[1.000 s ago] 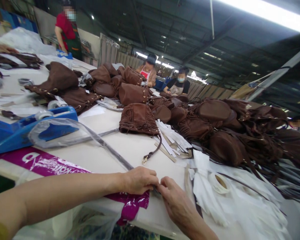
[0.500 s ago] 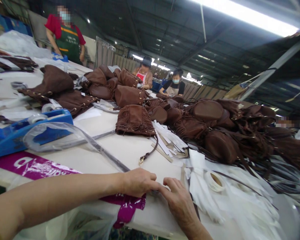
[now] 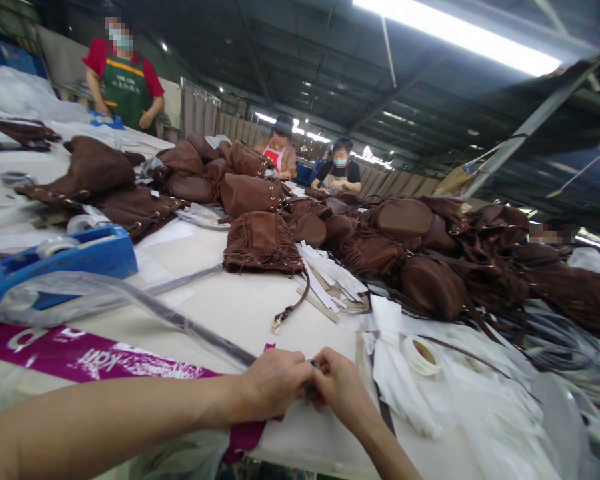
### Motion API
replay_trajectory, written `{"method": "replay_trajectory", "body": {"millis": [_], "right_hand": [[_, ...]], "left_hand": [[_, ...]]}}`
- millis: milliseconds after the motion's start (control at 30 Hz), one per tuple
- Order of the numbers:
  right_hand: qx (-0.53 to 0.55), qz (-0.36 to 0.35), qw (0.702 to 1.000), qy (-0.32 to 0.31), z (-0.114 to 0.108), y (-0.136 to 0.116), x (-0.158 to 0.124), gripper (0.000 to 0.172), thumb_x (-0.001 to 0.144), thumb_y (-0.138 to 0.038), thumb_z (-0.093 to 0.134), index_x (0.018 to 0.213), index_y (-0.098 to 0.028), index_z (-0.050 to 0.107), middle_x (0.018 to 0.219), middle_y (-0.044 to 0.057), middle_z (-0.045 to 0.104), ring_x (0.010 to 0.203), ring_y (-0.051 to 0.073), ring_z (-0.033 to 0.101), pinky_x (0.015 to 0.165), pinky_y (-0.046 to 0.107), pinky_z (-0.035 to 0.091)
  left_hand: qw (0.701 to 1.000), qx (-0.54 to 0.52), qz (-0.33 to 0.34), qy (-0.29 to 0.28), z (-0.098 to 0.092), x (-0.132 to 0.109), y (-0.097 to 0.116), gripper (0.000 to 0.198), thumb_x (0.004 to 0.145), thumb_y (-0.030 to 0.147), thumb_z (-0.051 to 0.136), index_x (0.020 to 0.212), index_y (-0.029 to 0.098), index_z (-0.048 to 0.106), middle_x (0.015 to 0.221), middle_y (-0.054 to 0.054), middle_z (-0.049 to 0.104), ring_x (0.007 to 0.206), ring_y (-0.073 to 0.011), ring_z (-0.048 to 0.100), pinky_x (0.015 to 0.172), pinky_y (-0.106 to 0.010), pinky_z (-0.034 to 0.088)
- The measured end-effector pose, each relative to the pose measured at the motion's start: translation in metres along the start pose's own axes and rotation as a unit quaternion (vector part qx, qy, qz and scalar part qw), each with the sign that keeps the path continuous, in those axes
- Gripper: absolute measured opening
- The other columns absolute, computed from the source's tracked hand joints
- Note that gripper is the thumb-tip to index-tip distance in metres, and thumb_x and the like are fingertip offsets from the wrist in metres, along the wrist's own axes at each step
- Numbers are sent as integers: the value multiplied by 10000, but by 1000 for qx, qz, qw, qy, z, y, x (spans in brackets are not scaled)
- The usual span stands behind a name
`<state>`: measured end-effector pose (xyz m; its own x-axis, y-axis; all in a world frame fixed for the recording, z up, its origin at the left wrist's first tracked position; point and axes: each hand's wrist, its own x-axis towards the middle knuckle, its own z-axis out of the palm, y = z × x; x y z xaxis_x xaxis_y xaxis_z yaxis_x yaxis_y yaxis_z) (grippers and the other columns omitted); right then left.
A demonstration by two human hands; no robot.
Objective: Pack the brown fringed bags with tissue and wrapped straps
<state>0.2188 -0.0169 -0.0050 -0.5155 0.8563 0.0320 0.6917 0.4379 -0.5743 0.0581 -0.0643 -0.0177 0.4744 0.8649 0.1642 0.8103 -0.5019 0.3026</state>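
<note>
My left hand (image 3: 275, 385) is closed around the end of a dark bag strap (image 3: 205, 333) sleeved in clear plastic. The strap loops out to the left and runs back to a small brown fringed bag (image 3: 263, 241) on the table. My right hand (image 3: 344, 390) pinches at that same end, its fingertips against those of my left. The small part between the fingers is mostly hidden. From the bag's right side hangs a short brown strap with a gold-coloured clasp (image 3: 277, 324), lying apart from both hands.
A blue tape dispenser (image 3: 105, 250) stands left on the white table (image 3: 190, 293), above a purple printed plastic strip (image 3: 100, 360). Brown bags (image 3: 405, 220) are heaped behind. Paper strips (image 3: 333, 273), a tape roll (image 3: 423, 355) and white wrapping (image 3: 500, 413) lie right. Co-workers (image 3: 125, 83) stand beyond.
My right hand's fingers have drawn in from a looser spread to a pinch beside my left. The strap's loop has slid left and down. The view has shifted slightly.
</note>
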Motion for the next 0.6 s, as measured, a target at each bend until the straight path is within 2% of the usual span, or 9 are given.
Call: {"method": "replay_trajectory", "body": {"millis": [100, 167, 233, 300, 400, 467, 533, 600], "right_hand": [[-23, -80, 996, -41, -11, -8, 6, 164, 748, -87, 435, 659, -218, 474, 635, 2, 570, 621, 167, 565, 589, 253, 406], [-32, -137, 987, -82, -17, -11, 13, 163, 713, -62, 467, 655, -211, 499, 712, 4, 568, 697, 162, 555, 652, 255, 400], [-27, -175, 977, -121, -21, -11, 19, 163, 708, -58, 491, 661, -212, 516, 726, -13, 565, 706, 145, 549, 671, 240, 395], [-18, -183, 974, -135, -22, -10, 23, 160, 714, -59, 503, 690, -216, 525, 708, -29, 572, 693, 131, 551, 667, 225, 395], [-8, -139, 985, -98, -18, -9, 20, 146, 753, -82, 486, 795, -220, 509, 624, -49, 563, 573, 123, 544, 568, 216, 390], [-6, -56, 996, -69, -13, -11, 12, 87, 816, -148, 460, 780, -228, 458, 518, -69, 519, 434, 121, 503, 457, 213, 347], [-3, 59, 995, -80, -10, -13, 4, 127, 863, -202, 407, 744, -246, 404, 433, -88, 471, 337, 125, 465, 380, 211, 297], [-33, 110, 986, -117, -11, -15, -2, 148, 861, -159, 344, 755, -249, 393, 410, -90, 469, 317, 133, 478, 361, 208, 286]], "left_hand": [[1000, -7, 26, -11, -12, -4, -18, 177, 815, 219, 632, 934, 201, 502, 875, -7, 638, 820, -194, 604, 717, -274, 469], [998, -7, 68, -7, -18, -5, -30, 200, 801, 209, 654, 937, 201, 508, 847, 0, 633, 803, -185, 596, 710, -261, 453], [992, -15, 124, 0, -20, -5, -39, 182, 810, 197, 654, 942, 208, 529, 833, 6, 623, 807, -172, 592, 721, -249, 442], [988, -18, 152, 1, -19, -3, -42, 141, 816, 184, 646, 915, 210, 549, 846, 3, 618, 823, -164, 591, 724, -241, 440], [994, 11, 109, -1, -13, 1, -33, 73, 820, 173, 615, 851, 191, 551, 869, -20, 613, 815, -177, 589, 694, -260, 449], [998, 41, 51, 3, -6, 3, -20, 65, 807, 148, 588, 846, 175, 544, 864, -40, 608, 800, -195, 584, 671, -285, 456], [998, 61, 16, 8, 3, 4, -8, 92, 781, 127, 581, 853, 164, 537, 850, -54, 599, 791, -208, 579, 659, -302, 458], [997, 71, 27, 15, 9, 5, -1, 115, 772, 125, 588, 864, 163, 531, 837, -52, 590, 778, -206, 569, 659, -308, 456]]}}
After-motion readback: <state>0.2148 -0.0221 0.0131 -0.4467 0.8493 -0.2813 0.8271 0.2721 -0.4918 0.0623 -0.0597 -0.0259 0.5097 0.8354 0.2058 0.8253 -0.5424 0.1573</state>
